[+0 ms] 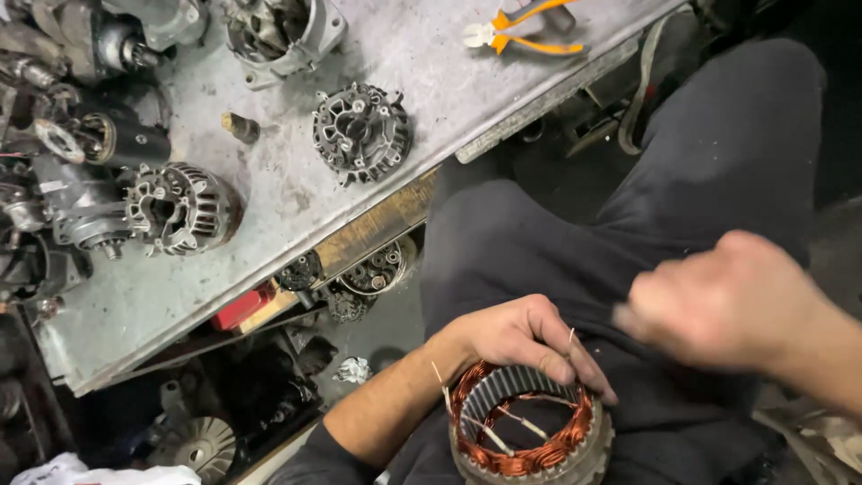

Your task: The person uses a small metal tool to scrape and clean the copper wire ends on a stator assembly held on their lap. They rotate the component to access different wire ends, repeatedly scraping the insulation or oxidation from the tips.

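One head-worn view, steeply down and close over the lap, workbench (269, 207) beyond.

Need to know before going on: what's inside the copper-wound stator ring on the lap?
Inside the stator ring show slotted steel laminations and a few pale wire leads crossing the opening. The left hand grips the far rim and covers it; the blurred right hand is above.

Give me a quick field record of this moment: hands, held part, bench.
left hand: grips the rim of the round stator ring with copper windings, resting on the lap
right hand: blurred, beside the ring; contents cannot tell
bench: grey metal worktop
on bench: black finned alternator housing, orange-handled pliers
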